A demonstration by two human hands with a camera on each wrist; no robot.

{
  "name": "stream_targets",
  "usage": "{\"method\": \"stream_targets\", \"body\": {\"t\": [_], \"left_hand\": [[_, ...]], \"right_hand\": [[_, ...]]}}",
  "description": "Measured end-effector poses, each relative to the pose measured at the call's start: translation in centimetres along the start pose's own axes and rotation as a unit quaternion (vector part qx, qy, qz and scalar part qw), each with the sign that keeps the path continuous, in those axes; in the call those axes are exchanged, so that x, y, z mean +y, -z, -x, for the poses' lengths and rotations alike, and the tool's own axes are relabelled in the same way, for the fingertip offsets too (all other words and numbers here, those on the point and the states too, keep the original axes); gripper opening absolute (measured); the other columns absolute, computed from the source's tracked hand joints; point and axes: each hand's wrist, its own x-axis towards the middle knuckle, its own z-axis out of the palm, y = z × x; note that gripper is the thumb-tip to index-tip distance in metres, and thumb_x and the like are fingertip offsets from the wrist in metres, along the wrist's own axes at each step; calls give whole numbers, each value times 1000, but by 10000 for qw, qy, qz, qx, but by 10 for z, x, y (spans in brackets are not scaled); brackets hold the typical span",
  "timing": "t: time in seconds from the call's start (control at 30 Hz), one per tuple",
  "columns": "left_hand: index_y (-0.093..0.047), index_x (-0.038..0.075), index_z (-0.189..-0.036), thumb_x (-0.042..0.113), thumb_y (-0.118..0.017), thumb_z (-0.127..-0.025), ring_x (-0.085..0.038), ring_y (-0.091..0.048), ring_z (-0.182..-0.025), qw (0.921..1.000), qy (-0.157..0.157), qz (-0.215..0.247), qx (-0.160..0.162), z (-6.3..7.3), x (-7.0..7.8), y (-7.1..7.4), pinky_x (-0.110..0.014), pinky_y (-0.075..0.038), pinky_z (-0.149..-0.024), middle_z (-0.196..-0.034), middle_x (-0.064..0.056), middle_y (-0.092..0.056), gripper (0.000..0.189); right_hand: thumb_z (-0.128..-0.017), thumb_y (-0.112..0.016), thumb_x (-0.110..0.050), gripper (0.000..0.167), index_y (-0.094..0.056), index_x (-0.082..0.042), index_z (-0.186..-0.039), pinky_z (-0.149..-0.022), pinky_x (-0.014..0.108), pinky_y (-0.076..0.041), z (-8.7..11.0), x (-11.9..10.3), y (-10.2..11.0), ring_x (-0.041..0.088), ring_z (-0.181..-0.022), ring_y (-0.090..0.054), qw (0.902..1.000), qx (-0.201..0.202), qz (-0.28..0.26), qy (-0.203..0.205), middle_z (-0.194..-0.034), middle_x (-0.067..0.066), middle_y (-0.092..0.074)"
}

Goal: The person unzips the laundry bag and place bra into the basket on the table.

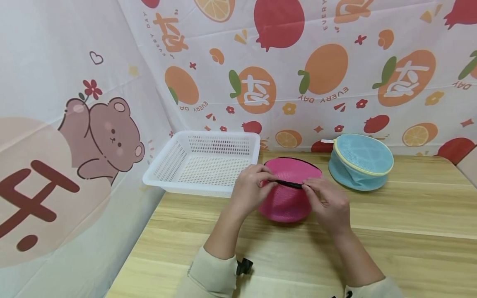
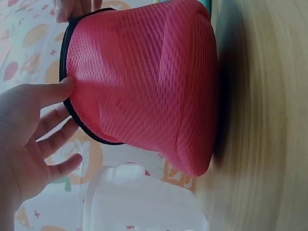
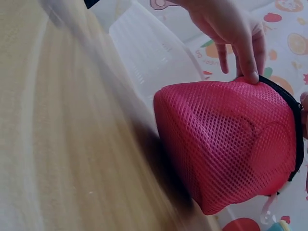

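Note:
A pink mesh laundry bag [image 1: 285, 207] with a black zippered rim stands on the wooden table in front of me. My left hand [image 1: 250, 186] pinches the rim at its near left, thumb on the outside in the left wrist view. On the right side of the same edge, my right hand [image 1: 329, 203] pinches the black trim between thumb and fingers. Through the mesh in the right wrist view, curved darker outlines show inside the pink bag [image 3: 226, 139], but what they are I cannot tell. The right hand is mostly cut off in that view.
A white plastic basket [image 1: 167, 182] stands at the back left, just beside the pink bag. At the back right sits a blue mesh bag [image 1: 363, 153] with yellow trim and a white tab. Behind them hangs a fruit-printed cloth [image 1: 283, 99]; the wooden table [image 1: 410, 215] extends to the right.

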Motion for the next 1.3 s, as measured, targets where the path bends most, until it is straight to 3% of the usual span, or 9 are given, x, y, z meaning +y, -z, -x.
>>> {"method": "stream_targets", "body": {"t": [0.17,0.27,0.37,0.47,0.63,0.7,0.87,1.13,1.3], "left_hand": [[-81,12,-94,9,-85,-81,-15,-64,-88,9986,-387,-60,-366,0,12,-5,-28,-52,-80,-92,2,-71,14],[-81,13,-94,12,-83,-83,-13,-65,-86,9945,-859,-267,-544,0,22,-12,-28,-53,-76,-89,2,-71,11],[-81,13,-91,17,-83,-85,-11,-65,-83,9925,-1013,-464,-507,1,27,-17,-28,-52,-71,-87,3,-70,7],[-81,13,-87,19,-85,-84,-10,-66,-80,9938,-954,-446,-355,2,25,-19,-28,-52,-70,-85,4,-70,8],[-80,14,-83,22,-87,-81,-10,-65,-79,9964,-727,-266,-335,2,18,-16,-29,-52,-72,-83,5,-69,10],[-80,16,-82,22,-88,-81,-10,-64,-79,9975,-561,-226,-376,2,16,-13,-29,-51,-72,-83,7,-69,10],[-80,16,-81,19,-88,-80,-10,-61,-80,9990,-168,-17,-418,2,9,-4,-26,-50,-71,-83,8,-68,9],[-80,18,-88,22,-84,-85,-6,-58,-79,9929,186,345,-1124,1,10,-1,-25,-49,-70,-84,9,-68,6],[-79,17,-88,21,-79,-90,-4,-56,-76,9877,201,450,-1487,0,12,-5,-23,-48,-69,-82,9,-65,4]], "right_hand": [[-87,-79,-10,16,-78,0,-100,-99,21,-49,5,-3,-8,30,-89,-72,9996,-127,-215,143,-95,11,-77],[-97,-71,-24,26,-78,1,-98,-100,22,-48,6,-6,-12,30,-88,-72,9993,-194,-231,236,-93,11,-76],[-100,-65,-31,35,-78,1,-97,-100,24,-48,7,-8,-14,30,-87,-73,9994,-218,-125,223,-93,11,-76],[-100,-66,-30,34,-77,1,-97,-100,29,-50,6,-8,-13,29,-85,-73,9997,-157,39,177,-92,11,-76],[-83,-80,0,13,-77,2,-95,-103,32,-49,2,-5,-8,30,-85,-73,9995,-59,306,40,-92,12,-76],[-76,-82,9,21,-77,2,-95,-104,26,-46,1,-1,-5,30,-86,-74,9992,4,391,-70,-92,12,-76],[-78,-81,9,19,-78,2,-95,-95,11,-44,0,11,5,29,-89,-72,9977,192,504,-403,-95,12,-76],[-83,-79,4,12,-77,1,-94,-89,7,-43,2,18,12,25,-86,-71,9932,-204,652,-945,-93,10,-76],[-84,-74,4,23,-76,-2,-106,-87,9,-43,4,18,13,22,-94,-66,9841,-804,558,-1485,-106,8,-73]]}}
